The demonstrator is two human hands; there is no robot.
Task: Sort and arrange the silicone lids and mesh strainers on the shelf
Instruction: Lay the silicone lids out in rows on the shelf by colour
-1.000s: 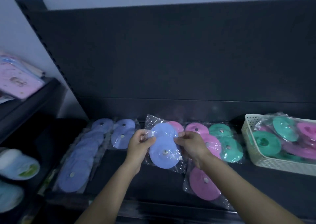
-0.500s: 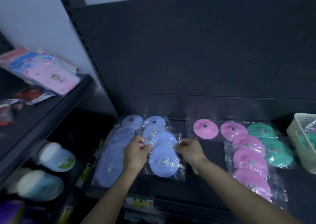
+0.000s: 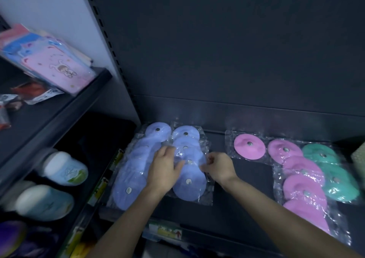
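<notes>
Two rows of blue lids lay at the left end of the shelf (image 3: pixel 246 180), each lid in clear plastic w/ a metal stud in the middle. The left blue row (image 3: pixel 130 178) ran front to back, lids overlapping. The right blue row (image 3: pixel 189 182) lay just beside it, touching. L hand (image 3: pixel 165 172) rested flat across the seam btwn the two rows, fingers spread and fairly straight, gripping nothing. R hand (image 3: pixel 220 168) sat at the right edge of the right blue row, fingers curled, pinching the wrapper (image 3: pixel 207 199) there. Well apart to the right: one pink lid (image 3: pixel 249 146) alone near the back, then a pink row (image 3: pixel 302 180) and a teal row (image 3: pixel 333 177) side by side. A pale basket (image 3: pixel 358 155) showed at the frame edge. On the side rack: pink packets (image 3: pixel 65 72) up top, rounded blue-and-white items (image 3: pixel 65 169) below, blurred.
</notes>
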